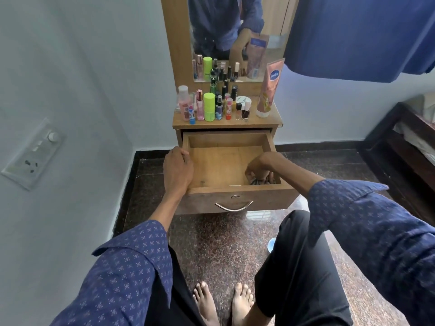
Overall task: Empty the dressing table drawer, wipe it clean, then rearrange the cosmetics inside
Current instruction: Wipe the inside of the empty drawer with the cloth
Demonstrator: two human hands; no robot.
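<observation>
Left hand [177,167] curled over left wall of open drawer [237,190]; right hand [258,169] inside, fingers closed round small dark items [261,181] at front right corner

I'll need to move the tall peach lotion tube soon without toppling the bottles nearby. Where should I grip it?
Grip the peach lotion tube around its lower body, just above the white cap it stands on, coming from its right side. It stands inverted and upright at the row's right end, so that side is free of the bottles.

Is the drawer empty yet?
Not quite. The open drawer is mostly bare, but the right hand grips small dark items in its front-right corner.
</observation>
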